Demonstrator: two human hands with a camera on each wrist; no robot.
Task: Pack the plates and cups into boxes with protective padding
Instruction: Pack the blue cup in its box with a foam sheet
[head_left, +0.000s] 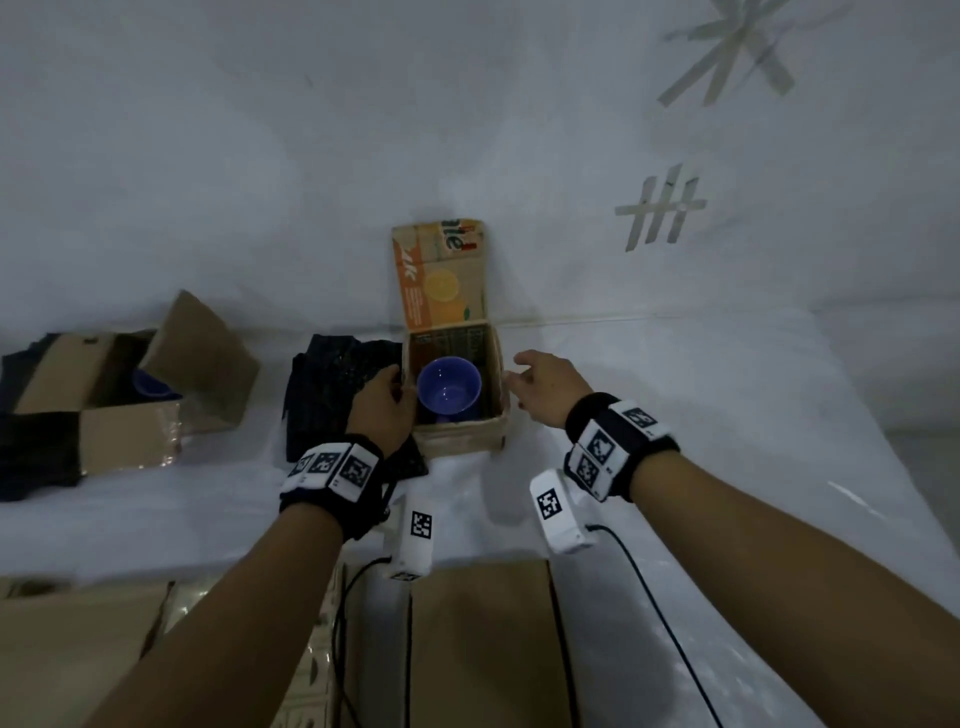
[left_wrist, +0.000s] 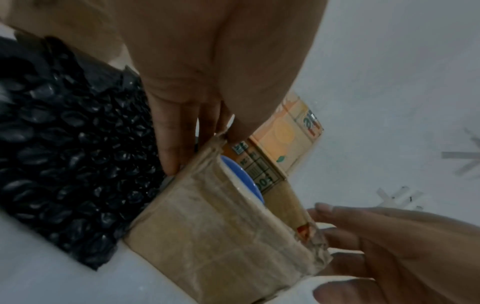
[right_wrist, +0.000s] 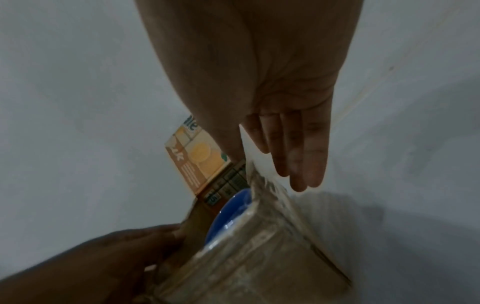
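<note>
A small cardboard box (head_left: 457, 410) is sitting open at the centre of the white tabletop (head_left: 675, 395), its printed orange lid flap (head_left: 441, 275) standing up at 12 o'clock against the wall. Inside it a blue cup (head_left: 449, 391) is resting mouth-up, nearly filling the box; no padding is showing around it. The left hand (head_left: 387, 402) is lying at the box's 9 o'clock wall, its fingers (left_wrist: 168, 144) straight and close together, touching the wall's outer face while the thumb is resting at the torn top corner; the head view hides how firmly it is pressing. The right hand (head_left: 540, 387) is hovering just beside the 3 o'clock wall, fingers (right_wrist: 298, 156) extended and slightly apart, holding nothing and seemingly not quite touching the cardboard. A sheet of black bubble wrap (head_left: 332, 395) is lying flat at 9 o'clock, touching the box and partly under the left hand. A second box (head_left: 124, 405) is sitting open farther out at 9 o'clock with something blue inside. The cup looks glazed, so it is probably hard, smooth, a little slippery and breakable if knocked; pinching it across the rim would likely be safest. The box is worn, soft-edged and surely light, best steadied by both side walls. The bubble wrap is limp and light, easily gathered by an edge.
</note>
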